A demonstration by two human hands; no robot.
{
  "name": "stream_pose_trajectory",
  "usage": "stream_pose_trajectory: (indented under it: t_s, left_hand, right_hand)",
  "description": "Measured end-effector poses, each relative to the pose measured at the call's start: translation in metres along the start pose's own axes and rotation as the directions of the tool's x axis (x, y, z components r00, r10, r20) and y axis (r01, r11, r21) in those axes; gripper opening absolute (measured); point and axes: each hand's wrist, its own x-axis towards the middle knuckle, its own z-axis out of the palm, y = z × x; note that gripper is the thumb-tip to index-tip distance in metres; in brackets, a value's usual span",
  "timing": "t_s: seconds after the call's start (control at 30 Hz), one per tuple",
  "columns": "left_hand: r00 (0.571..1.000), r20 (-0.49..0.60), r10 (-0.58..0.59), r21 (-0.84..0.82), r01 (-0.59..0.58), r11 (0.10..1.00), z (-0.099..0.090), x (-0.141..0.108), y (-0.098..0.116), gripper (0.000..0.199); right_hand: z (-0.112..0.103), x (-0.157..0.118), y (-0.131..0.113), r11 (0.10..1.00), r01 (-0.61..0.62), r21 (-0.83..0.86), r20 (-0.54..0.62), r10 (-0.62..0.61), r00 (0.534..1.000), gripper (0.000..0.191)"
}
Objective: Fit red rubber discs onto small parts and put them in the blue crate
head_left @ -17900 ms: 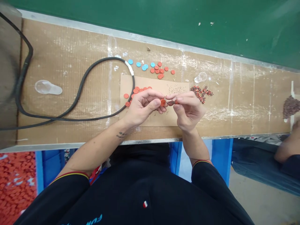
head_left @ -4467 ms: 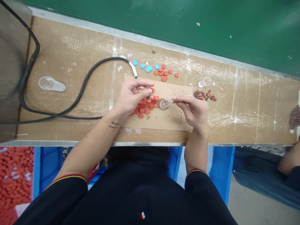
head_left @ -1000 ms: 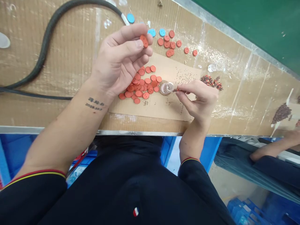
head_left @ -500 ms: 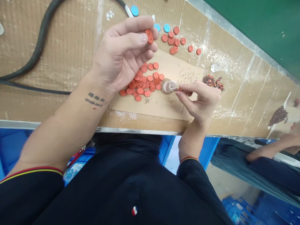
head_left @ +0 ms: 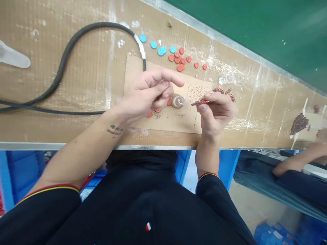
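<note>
My left hand (head_left: 155, 89) hovers over the cardboard sheet (head_left: 176, 124), index finger stretched out. Its thumb presses on the curled fingers; whether anything is between them is hidden. Beneath it, red discs (head_left: 149, 115) are mostly covered. My right hand (head_left: 216, 110) pinches a small bundle of thin dark-red pieces (head_left: 199, 102), pointing left. Between both hands stands a small clear glass bottle (head_left: 178, 101), apart from the bundle. Behind my right hand lies a pile of similar thin pieces with red and orange bits (head_left: 231, 96).
Red two-holed discs (head_left: 183, 60) and several blue discs (head_left: 153, 44) lie at the back. Tiny dark specks (head_left: 195, 90) dot the sheet. A black cable (head_left: 63, 61) curves on the left. Clear glass pieces (head_left: 226, 79) lie right. A co-worker's arm (head_left: 298, 158) is at far right.
My left hand has come down and right over the red discs; the disc it pinched no longer shows. My right hand has drawn the bundle away from the bottle. The camera view has shifted.
</note>
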Motion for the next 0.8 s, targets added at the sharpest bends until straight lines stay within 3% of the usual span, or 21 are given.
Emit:
stream_pose_trajectory:
  t_s: [0.07,0.17,0.27,0.37,0.5,0.67,0.8]
  left_hand:
    - [1.000,-0.011,0.001,0.082,0.000,0.997,0.004,-0.003,-0.001,0.030]
    - [0.996,-0.014,0.093,0.201,-0.088,0.976,0.009,-0.005,-0.006,0.039]
    - [0.985,0.061,0.163,0.282,-0.174,0.943,0.013,-0.007,-0.009,0.039]
    - [0.976,0.137,0.172,0.328,-0.208,0.921,0.017,-0.010,-0.009,0.033]
    - [0.972,0.140,0.188,0.343,-0.226,0.912,0.020,-0.011,-0.007,0.031]
    - [0.981,0.076,0.178,0.210,-0.190,0.959,0.020,-0.007,-0.008,0.042]
    - [0.989,0.041,0.139,0.142,-0.143,0.979,0.019,-0.004,-0.011,0.049]
  right_hand:
    - [0.003,-0.002,-0.002,1.000,-0.015,-0.003,0.002,0.015,1.000,0.021]
    - [0.007,-0.005,-0.004,0.998,-0.048,0.034,0.053,0.046,0.998,0.027]
    - [0.009,-0.004,-0.007,0.983,-0.087,0.162,0.159,0.061,0.985,0.029]
    - [0.010,-0.003,-0.010,0.953,-0.133,0.274,0.221,0.073,0.973,0.031]
    - [0.011,-0.003,-0.013,0.941,-0.194,0.276,0.227,0.133,0.965,0.035]
    - [0.016,-0.003,-0.010,0.940,-0.068,0.334,0.147,0.019,0.989,0.033]
    - [0.017,-0.002,-0.009,0.966,0.023,0.259,0.075,-0.044,0.996,0.026]
